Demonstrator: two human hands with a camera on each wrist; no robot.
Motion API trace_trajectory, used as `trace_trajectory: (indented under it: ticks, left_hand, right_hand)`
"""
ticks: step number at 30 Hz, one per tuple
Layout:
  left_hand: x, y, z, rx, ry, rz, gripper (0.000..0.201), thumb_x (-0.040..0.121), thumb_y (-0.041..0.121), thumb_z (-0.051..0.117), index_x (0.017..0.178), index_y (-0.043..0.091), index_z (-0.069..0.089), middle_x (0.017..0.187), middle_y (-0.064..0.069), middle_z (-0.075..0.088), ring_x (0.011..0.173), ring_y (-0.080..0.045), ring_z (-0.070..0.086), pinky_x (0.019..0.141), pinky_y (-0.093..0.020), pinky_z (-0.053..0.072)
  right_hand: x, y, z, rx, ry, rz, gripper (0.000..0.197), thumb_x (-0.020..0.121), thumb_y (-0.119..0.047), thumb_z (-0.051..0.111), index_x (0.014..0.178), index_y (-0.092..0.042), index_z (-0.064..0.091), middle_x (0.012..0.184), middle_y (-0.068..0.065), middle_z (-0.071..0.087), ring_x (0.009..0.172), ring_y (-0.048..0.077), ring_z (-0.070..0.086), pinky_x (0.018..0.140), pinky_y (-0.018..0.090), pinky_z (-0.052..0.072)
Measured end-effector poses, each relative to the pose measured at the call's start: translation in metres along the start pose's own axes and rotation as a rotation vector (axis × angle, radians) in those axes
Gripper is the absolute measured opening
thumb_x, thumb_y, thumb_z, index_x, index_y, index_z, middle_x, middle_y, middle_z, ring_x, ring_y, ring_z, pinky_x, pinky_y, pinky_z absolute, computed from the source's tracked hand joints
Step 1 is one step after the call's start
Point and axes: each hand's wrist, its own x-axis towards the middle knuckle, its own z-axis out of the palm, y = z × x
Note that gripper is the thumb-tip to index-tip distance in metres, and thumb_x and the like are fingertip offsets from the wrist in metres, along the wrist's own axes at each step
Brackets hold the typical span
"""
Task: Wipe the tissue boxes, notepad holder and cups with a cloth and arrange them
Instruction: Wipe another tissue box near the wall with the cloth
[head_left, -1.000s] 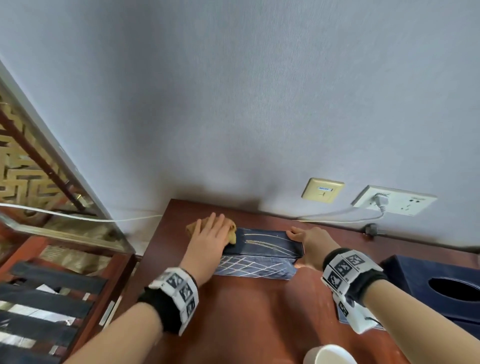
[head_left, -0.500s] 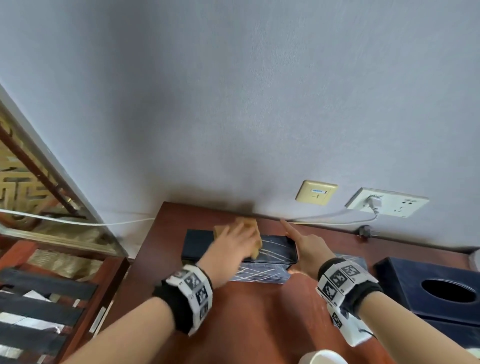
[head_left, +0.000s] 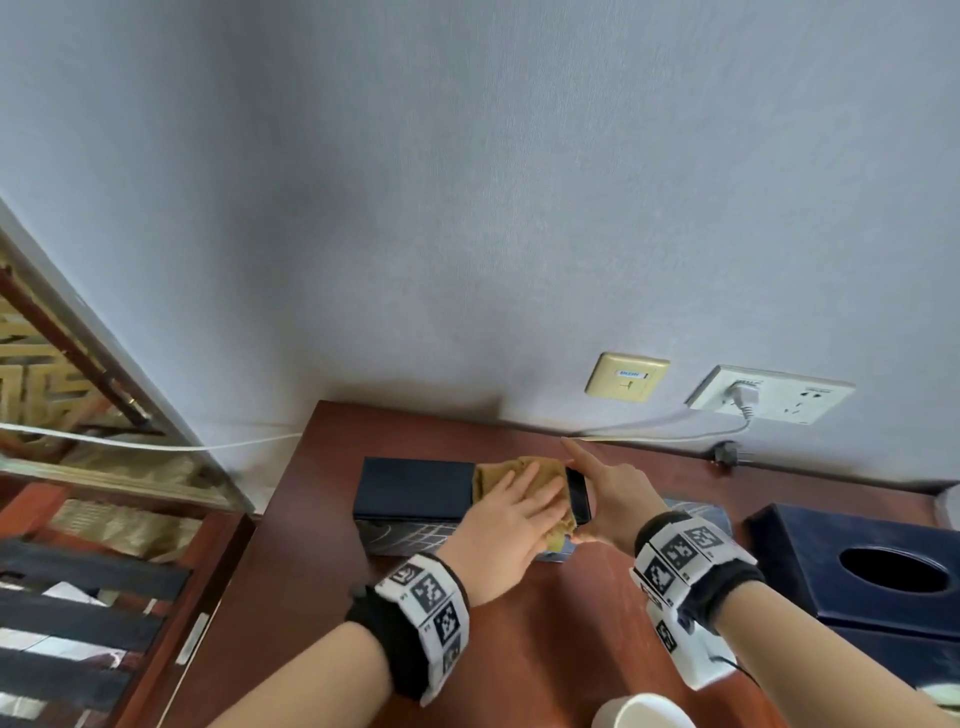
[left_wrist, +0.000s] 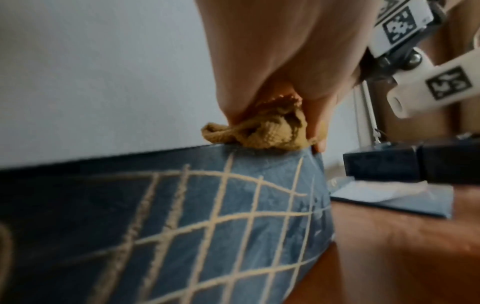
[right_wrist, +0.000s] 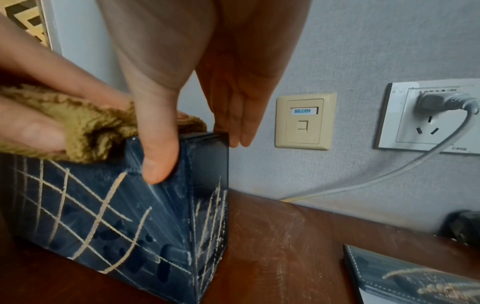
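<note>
A long dark blue tissue box (head_left: 415, 488) with gold lines stands on the wooden table (head_left: 519, 634) near the wall. My left hand (head_left: 519, 504) holds a mustard cloth (head_left: 498, 473) and presses it on the box's top at its right end. The left wrist view shows the cloth (left_wrist: 270, 129) bunched under the palm on the box (left_wrist: 182, 226). My right hand (head_left: 608, 488) grips the box's right end. The right wrist view shows its thumb on the front face of the box (right_wrist: 103, 216) and straight fingers at the back corner, beside the cloth (right_wrist: 91, 127).
A flat blue notepad holder (head_left: 696, 506) lies right of the box. A second dark blue tissue box (head_left: 841, 566) with an oval opening stands at the right. A white cup (head_left: 644, 712) is at the front edge. A wall socket (head_left: 769, 395) and cable run behind.
My left hand has slid the cloth along the box's top from its left end to its right end. The right hand has stayed at the right end.
</note>
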Motion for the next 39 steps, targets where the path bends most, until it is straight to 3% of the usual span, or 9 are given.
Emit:
trace_trajectory:
  ticks: [3,6,8,12,18,25,32,36,39]
  left_hand:
    - [0.001,0.007,0.000,-0.162,0.013,-0.054,0.055,0.092,0.018,0.056,0.144,0.017,0.038,0.154,0.000,0.029,0.145,-0.023,0.017,0.120,-0.040,0.016]
    - [0.000,0.004,-0.015,-0.328,0.064,-0.172,0.087,0.087,0.026,0.065,0.152,0.025,0.007,0.157,0.005,0.020,0.144,-0.010,0.019,0.113,-0.029,0.026]
    - [-0.005,0.000,-0.024,-0.322,0.069,-0.213,0.106,0.081,0.037,0.070,0.151,0.022,-0.009,0.158,0.009,0.001,0.144,-0.004,0.007,0.113,-0.021,0.015]
    - [-0.013,-0.010,-0.016,-0.139,0.023,-0.354,0.112,0.081,0.054,0.062,0.148,0.011,-0.017,0.159,0.000,-0.008,0.146,-0.011,-0.007,0.116,-0.024,-0.005]
    - [-0.021,-0.007,-0.014,-0.418,0.107,-0.415,0.128,0.071,0.052,0.074,0.141,0.021,-0.029,0.157,0.006,-0.014,0.145,-0.008,-0.009,0.118,-0.023,0.001]
    - [-0.085,-0.064,-0.021,-0.047,-0.022,-0.555,0.135,0.066,0.061,0.071,0.133,0.011,-0.035,0.144,0.001,-0.038,0.139,-0.015,-0.028,0.112,-0.031,-0.015]
    - [-0.139,-0.094,-0.019,-0.106,-0.098,-0.684,0.097,0.088,0.056,0.049,0.137,0.023,-0.029,0.145,-0.004,-0.036,0.146,-0.023,-0.015,0.118,-0.035,-0.002]
    - [-0.123,-0.086,-0.016,-0.259,-0.037,-0.663,0.092,0.087,0.055,0.054,0.139,0.046,-0.022,0.156,-0.001,-0.022,0.146,-0.026,0.012,0.119,-0.034,0.008]
    - [-0.107,-0.082,-0.012,-0.311,-0.028,-0.609,0.086,0.088,0.050,0.055,0.137,0.055,-0.016,0.158,0.004,-0.016,0.143,-0.028,0.022,0.117,-0.036,0.022]
  right_hand:
    - [-0.001,0.003,0.001,0.061,0.006,-0.004,0.111,0.064,-0.031,0.081,0.149,-0.025,0.009,0.130,0.000,0.058,0.117,0.023,0.055,0.101,0.030,0.041]
    - [-0.002,0.007,-0.009,0.186,-0.074,0.013,0.100,0.065,-0.025,0.081,0.147,-0.023,0.023,0.138,-0.002,0.051,0.128,0.016,0.045,0.108,0.026,0.033]
    - [-0.003,0.006,-0.026,0.282,-0.120,0.005,0.080,0.075,-0.018,0.074,0.143,-0.022,0.033,0.143,-0.002,0.045,0.133,0.011,0.038,0.112,0.024,0.027]
    - [-0.012,-0.022,-0.053,0.245,0.013,-0.099,0.044,0.097,-0.020,0.046,0.140,-0.016,0.040,0.145,0.002,0.042,0.135,0.014,0.037,0.110,0.020,0.022]
    - [-0.013,-0.079,-0.003,0.018,-0.107,-0.188,0.070,0.096,-0.029,0.045,0.150,-0.011,0.005,0.157,0.008,-0.007,0.146,0.020,0.001,0.117,0.030,0.006]
    - [-0.003,-0.056,0.011,-0.192,-0.119,-0.174,0.077,0.093,-0.023,0.051,0.149,-0.014,0.000,0.157,0.007,-0.012,0.145,0.023,-0.010,0.118,0.039,0.001]
    - [-0.010,-0.009,0.005,0.003,-0.063,-0.033,0.081,0.088,-0.021,0.059,0.149,-0.021,0.006,0.157,0.006,-0.012,0.145,0.023,-0.009,0.117,0.030,0.006]
    - [-0.016,-0.005,0.007,0.232,-0.033,0.052,0.083,0.081,-0.014,0.068,0.147,-0.023,0.019,0.157,0.003,-0.003,0.144,0.020,0.018,0.112,0.022,0.017]
    - [-0.019,0.001,0.006,0.281,0.006,0.082,0.083,0.077,-0.012,0.072,0.145,-0.026,0.026,0.155,0.002,0.020,0.139,0.016,0.030,0.108,0.016,0.020]
